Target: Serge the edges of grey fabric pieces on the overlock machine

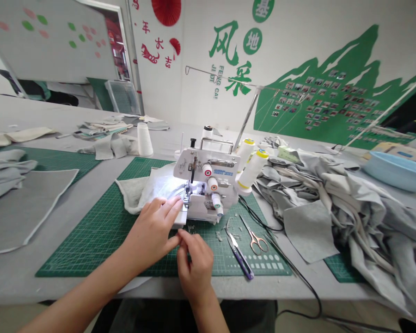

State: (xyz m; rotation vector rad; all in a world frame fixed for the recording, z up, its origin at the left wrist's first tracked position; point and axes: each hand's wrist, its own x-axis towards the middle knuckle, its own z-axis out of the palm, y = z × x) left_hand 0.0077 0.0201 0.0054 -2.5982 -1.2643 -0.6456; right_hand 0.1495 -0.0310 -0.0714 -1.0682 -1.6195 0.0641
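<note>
A white overlock sewing machine (208,180) stands on a green cutting mat (100,245), its lamp lighting the needle area. Light grey fabric (156,182) lies on its bed, reaching back and left past the presser foot. My left hand (157,222) rests on the fabric and bed with fingers stretched out, fingertips just left of the presser foot. Below the bed's front edge, my right hand (196,259) is closed in a pinch close to my left thumb. Whatever is between its fingertips is too small to make out.
Thread snips (241,259) and small scissors (254,238) lie right of my hands, beside black cables (294,268). Heaped grey fabric (333,217) and a blue basin (398,171) are at right. Thread cones (253,169) stand behind the machine; grey fabric (27,199) lies left.
</note>
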